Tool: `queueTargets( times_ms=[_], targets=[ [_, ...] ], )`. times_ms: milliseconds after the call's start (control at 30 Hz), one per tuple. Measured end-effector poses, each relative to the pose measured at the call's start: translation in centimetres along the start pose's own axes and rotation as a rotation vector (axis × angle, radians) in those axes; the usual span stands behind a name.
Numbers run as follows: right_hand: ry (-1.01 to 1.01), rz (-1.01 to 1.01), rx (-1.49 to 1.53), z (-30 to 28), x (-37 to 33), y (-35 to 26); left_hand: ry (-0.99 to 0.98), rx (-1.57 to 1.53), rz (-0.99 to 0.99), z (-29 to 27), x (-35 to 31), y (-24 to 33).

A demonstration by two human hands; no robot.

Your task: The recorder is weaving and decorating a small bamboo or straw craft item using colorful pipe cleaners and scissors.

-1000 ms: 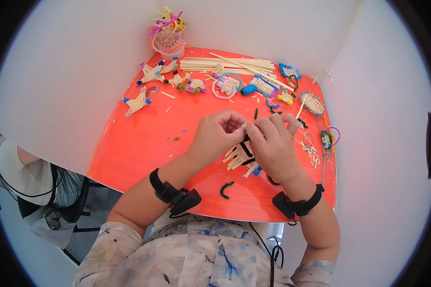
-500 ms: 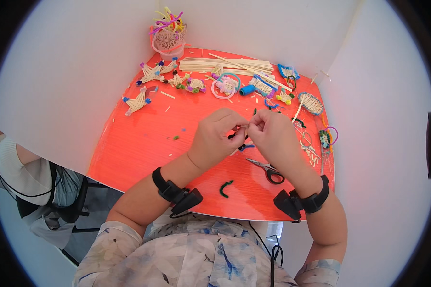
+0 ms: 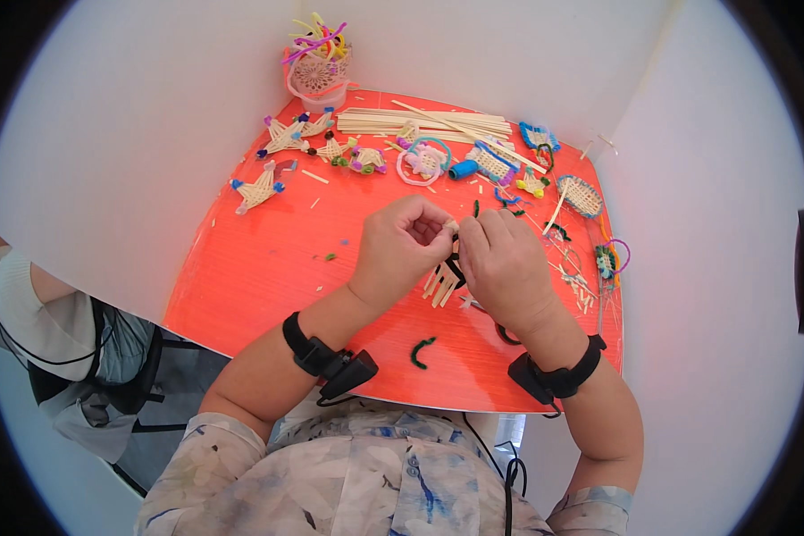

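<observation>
Both hands meet over the middle of the red table. My left hand (image 3: 404, 252) pinches the upper end of a small piece of pale wooden strips (image 3: 439, 288) bound with black fuzzy stem. Loose strip ends fan out below my fingers. Pressed close on its other side, my right hand (image 3: 507, 272) has its fingers bent down on the black part; its fingertips partly hide the piece. Under the right wrist lies a pair of scissors (image 3: 506, 335), mostly covered. A short dark green pipe cleaner (image 3: 422, 352) rests nearer the table's front edge.
Woven star shapes (image 3: 258, 188) lie at the far left. A bundle of pale strips (image 3: 420, 123) runs along the back, beside a basket of pipe cleaners (image 3: 320, 76). An oval woven piece (image 3: 580, 196) and strip scraps (image 3: 576, 281) are at right. Another person's sleeve (image 3: 36, 304) shows at left.
The piece has turned so its pale strip ends now show below my hands. My right hand has rolled over and moved slightly nearer, covering more of the scissors.
</observation>
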State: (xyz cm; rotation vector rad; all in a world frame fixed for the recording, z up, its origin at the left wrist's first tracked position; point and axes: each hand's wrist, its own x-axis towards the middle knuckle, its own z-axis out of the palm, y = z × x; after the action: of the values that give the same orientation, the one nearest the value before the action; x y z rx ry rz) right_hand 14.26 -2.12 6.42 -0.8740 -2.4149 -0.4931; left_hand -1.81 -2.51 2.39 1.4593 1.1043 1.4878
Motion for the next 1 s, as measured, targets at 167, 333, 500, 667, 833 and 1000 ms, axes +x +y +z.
queueTargets(
  times_ms=[167,333,500,667,833,1000],
  targets=[
    [-0.024,0.372,0.460,0.3,0.1,-0.3,-0.006,0.251,0.345,-0.3,-0.1,0.1],
    [-0.168,0.928,1.190,0.0,0.6,0.7,0.041,0.520,0.759,-0.2,-0.1,0.1],
    [-0.227,1.159,1.621,1.0,-0.9,2.1,-0.067,0.427,0.668,0.2,-0.2,-0.3],
    [-0.170,0.900,1.351,-0.6,-1.0,1.6,-0.169,-0.255,0.083,0.4,-0.2,-0.8],
    [-0.129,0.763,1.267,-0.7,-1.9,1.8,-0.237,-0.269,-0.159,-0.1,0.4,-1.0],
    [-0.060,0.690,1.180,-0.5,-2.3,1.5,-0.322,-0.295,-0.286,0.1,0.3,-0.7]
  ],
)
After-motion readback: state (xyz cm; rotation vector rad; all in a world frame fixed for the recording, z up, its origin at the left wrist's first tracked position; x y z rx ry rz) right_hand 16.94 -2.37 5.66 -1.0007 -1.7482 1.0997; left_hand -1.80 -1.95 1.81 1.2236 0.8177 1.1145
